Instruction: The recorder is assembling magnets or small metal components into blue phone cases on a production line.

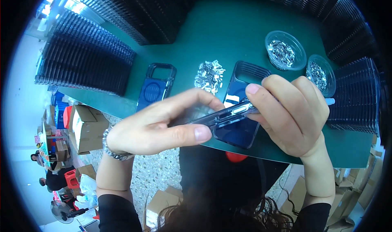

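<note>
Both hands hold a phone case point(200, 120) edge-on above the table's front, with its side cutouts facing up. My left hand point(159, 123), with a bracelet at the wrist, grips one end between thumb and fingers. At the other end, my right hand point(292, 113) has its thumb and finger closed on the edge, beside a shiny silver piece point(241, 108). A pale-tipped thing point(330, 101) sticks out behind my right hand; its kind is unclear. A dark blue clear-rimmed case point(241, 136) lies beneath my hands. Another case point(153, 89) lies to the left.
A loose pile of small silver metal pieces point(209, 76) lies on the green table point(228, 23). Two clear bowls point(302, 64) point(332, 82) hold similar pieces. Tall stacks of thin dark pieces point(85, 54) point(355, 97) line both sides. Cardboard boxes point(86, 127) stand on the floor.
</note>
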Demonstrator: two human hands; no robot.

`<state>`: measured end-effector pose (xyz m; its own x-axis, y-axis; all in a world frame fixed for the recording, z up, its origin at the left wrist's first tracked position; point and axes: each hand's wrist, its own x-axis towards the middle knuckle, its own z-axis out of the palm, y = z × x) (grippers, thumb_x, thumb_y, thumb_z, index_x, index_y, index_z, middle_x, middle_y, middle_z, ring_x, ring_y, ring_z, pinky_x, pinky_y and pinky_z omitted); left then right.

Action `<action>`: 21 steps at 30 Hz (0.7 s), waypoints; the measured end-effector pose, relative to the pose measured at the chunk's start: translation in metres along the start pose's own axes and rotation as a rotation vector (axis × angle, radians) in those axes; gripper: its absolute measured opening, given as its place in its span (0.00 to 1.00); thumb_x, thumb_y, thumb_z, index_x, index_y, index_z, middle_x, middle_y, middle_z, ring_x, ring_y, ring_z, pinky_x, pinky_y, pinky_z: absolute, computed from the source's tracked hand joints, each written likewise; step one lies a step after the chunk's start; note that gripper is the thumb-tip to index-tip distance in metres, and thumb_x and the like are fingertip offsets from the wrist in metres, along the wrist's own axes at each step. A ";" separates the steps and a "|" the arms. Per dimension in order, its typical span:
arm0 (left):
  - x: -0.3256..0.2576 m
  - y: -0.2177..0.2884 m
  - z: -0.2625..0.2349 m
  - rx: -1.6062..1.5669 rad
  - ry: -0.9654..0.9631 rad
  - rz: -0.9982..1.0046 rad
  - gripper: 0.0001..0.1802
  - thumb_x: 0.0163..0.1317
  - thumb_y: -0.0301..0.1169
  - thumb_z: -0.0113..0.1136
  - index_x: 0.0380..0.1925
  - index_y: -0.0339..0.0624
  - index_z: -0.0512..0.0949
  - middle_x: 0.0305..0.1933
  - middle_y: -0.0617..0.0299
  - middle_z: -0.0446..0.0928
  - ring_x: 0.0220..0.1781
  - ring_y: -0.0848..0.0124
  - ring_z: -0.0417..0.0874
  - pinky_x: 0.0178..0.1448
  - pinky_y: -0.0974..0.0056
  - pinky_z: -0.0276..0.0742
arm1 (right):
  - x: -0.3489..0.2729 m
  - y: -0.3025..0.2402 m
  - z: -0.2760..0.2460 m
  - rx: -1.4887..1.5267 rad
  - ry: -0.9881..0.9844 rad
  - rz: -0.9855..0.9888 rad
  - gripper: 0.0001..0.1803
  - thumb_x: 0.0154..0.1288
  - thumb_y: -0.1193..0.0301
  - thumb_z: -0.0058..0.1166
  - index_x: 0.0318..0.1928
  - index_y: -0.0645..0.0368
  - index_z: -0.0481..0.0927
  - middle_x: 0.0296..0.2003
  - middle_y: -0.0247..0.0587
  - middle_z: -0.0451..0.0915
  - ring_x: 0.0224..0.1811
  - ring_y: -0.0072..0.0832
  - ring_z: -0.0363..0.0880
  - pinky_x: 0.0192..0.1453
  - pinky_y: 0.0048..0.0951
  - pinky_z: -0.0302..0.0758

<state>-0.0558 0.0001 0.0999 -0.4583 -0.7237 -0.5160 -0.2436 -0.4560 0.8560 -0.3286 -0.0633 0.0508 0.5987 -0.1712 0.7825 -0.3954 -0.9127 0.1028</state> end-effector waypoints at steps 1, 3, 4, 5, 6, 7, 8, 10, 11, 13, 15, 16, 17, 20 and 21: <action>-0.002 -0.002 0.001 0.011 0.018 -0.007 0.46 0.67 0.48 0.68 0.73 0.28 0.61 0.68 0.48 0.74 0.70 0.64 0.74 0.75 0.59 0.66 | 0.001 0.000 -0.001 0.034 -0.038 0.028 0.23 0.61 0.66 0.71 0.57 0.56 0.85 0.46 0.39 0.83 0.31 0.33 0.76 0.30 0.30 0.72; -0.006 -0.005 0.006 -0.028 0.027 0.120 0.33 0.76 0.43 0.62 0.73 0.38 0.68 0.59 0.58 0.78 0.60 0.73 0.75 0.64 0.65 0.71 | -0.001 0.008 0.001 0.082 -0.059 0.058 0.22 0.63 0.68 0.71 0.58 0.57 0.85 0.46 0.40 0.84 0.32 0.35 0.79 0.33 0.30 0.76; -0.006 -0.003 0.001 0.053 0.034 0.137 0.37 0.76 0.42 0.61 0.78 0.39 0.61 0.63 0.55 0.75 0.65 0.70 0.73 0.70 0.63 0.68 | -0.006 0.020 -0.001 0.087 -0.028 0.107 0.21 0.66 0.71 0.68 0.59 0.58 0.85 0.47 0.43 0.85 0.36 0.35 0.82 0.38 0.31 0.79; -0.011 -0.008 -0.003 0.060 0.043 0.119 0.37 0.76 0.42 0.61 0.78 0.39 0.61 0.63 0.55 0.75 0.65 0.70 0.73 0.70 0.63 0.68 | -0.014 0.028 0.003 0.120 0.012 0.157 0.19 0.70 0.75 0.65 0.61 0.59 0.84 0.48 0.45 0.86 0.40 0.36 0.86 0.43 0.31 0.83; -0.015 -0.017 -0.008 0.024 0.168 0.218 0.39 0.75 0.41 0.62 0.80 0.39 0.60 0.65 0.54 0.74 0.66 0.68 0.74 0.71 0.62 0.68 | -0.021 0.034 -0.001 0.126 0.033 0.275 0.18 0.69 0.78 0.64 0.59 0.60 0.86 0.46 0.46 0.87 0.40 0.36 0.87 0.44 0.31 0.83; -0.025 -0.019 -0.010 -0.001 0.305 0.317 0.41 0.74 0.40 0.62 0.81 0.39 0.58 0.66 0.53 0.73 0.67 0.66 0.74 0.73 0.61 0.67 | -0.026 0.040 -0.009 0.140 0.065 0.388 0.17 0.69 0.82 0.62 0.58 0.62 0.87 0.44 0.47 0.89 0.40 0.36 0.88 0.44 0.30 0.83; -0.028 -0.024 -0.013 0.151 0.502 0.272 0.44 0.73 0.39 0.64 0.82 0.40 0.55 0.67 0.51 0.72 0.69 0.63 0.74 0.73 0.58 0.68 | -0.038 0.044 -0.010 0.150 0.075 0.396 0.17 0.69 0.82 0.62 0.58 0.62 0.87 0.44 0.47 0.89 0.40 0.36 0.88 0.44 0.30 0.83; -0.022 -0.068 -0.036 0.451 0.848 0.211 0.47 0.68 0.46 0.70 0.80 0.39 0.59 0.65 0.45 0.73 0.66 0.56 0.76 0.70 0.53 0.72 | -0.056 0.049 -0.011 0.103 -0.007 0.485 0.15 0.74 0.81 0.60 0.58 0.64 0.86 0.44 0.48 0.89 0.44 0.37 0.89 0.49 0.30 0.82; -0.018 -0.090 -0.050 0.630 0.985 0.181 0.49 0.66 0.49 0.72 0.80 0.39 0.61 0.65 0.42 0.73 0.65 0.52 0.77 0.69 0.51 0.74 | -0.064 0.049 -0.008 0.115 -0.001 0.490 0.15 0.74 0.81 0.60 0.58 0.64 0.86 0.44 0.48 0.89 0.44 0.37 0.89 0.49 0.30 0.82; -0.005 -0.106 -0.053 0.830 1.073 0.087 0.50 0.64 0.50 0.73 0.79 0.39 0.62 0.65 0.39 0.73 0.65 0.48 0.77 0.68 0.49 0.75 | -0.078 0.049 -0.004 0.136 -0.062 0.570 0.15 0.74 0.80 0.60 0.58 0.64 0.86 0.43 0.48 0.89 0.45 0.36 0.90 0.50 0.32 0.82; 0.003 -0.107 -0.045 1.031 1.155 -0.011 0.51 0.62 0.52 0.74 0.78 0.39 0.63 0.65 0.36 0.73 0.64 0.45 0.77 0.68 0.47 0.75 | -0.086 0.050 -0.003 0.160 -0.064 0.595 0.15 0.74 0.80 0.60 0.58 0.64 0.86 0.44 0.48 0.89 0.45 0.37 0.90 0.50 0.33 0.83; 0.008 -0.108 -0.041 1.015 1.143 -0.057 0.51 0.63 0.52 0.75 0.78 0.39 0.63 0.66 0.35 0.72 0.66 0.44 0.76 0.70 0.48 0.74 | -0.091 0.050 -0.003 0.144 -0.064 0.602 0.14 0.74 0.80 0.60 0.58 0.64 0.86 0.44 0.48 0.89 0.45 0.37 0.90 0.50 0.33 0.83; 0.011 -0.109 -0.038 1.000 1.132 -0.103 0.51 0.64 0.52 0.75 0.78 0.38 0.62 0.67 0.33 0.71 0.69 0.44 0.75 0.72 0.48 0.73 | -0.095 0.050 -0.003 0.127 -0.064 0.608 0.14 0.74 0.80 0.60 0.58 0.65 0.86 0.44 0.48 0.89 0.45 0.37 0.90 0.50 0.33 0.83; 0.009 -0.110 -0.030 0.960 1.110 -0.138 0.53 0.64 0.52 0.75 0.80 0.40 0.60 0.68 0.32 0.70 0.70 0.42 0.74 0.72 0.47 0.72 | -0.104 0.052 -0.003 0.113 -0.045 0.613 0.14 0.74 0.80 0.61 0.57 0.65 0.86 0.44 0.48 0.89 0.45 0.37 0.90 0.50 0.33 0.83; 0.007 -0.111 -0.028 0.931 1.098 -0.147 0.53 0.64 0.52 0.75 0.81 0.40 0.59 0.69 0.31 0.69 0.72 0.41 0.73 0.73 0.46 0.72 | -0.107 0.053 -0.004 0.107 -0.048 0.624 0.14 0.74 0.80 0.61 0.57 0.65 0.86 0.44 0.48 0.89 0.45 0.37 0.90 0.50 0.33 0.83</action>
<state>-0.0079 0.0307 -0.0001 0.3900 -0.9208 0.0027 -0.8832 -0.3732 0.2841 -0.4160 -0.0920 -0.0251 0.3096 -0.6969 0.6469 -0.6094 -0.6677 -0.4277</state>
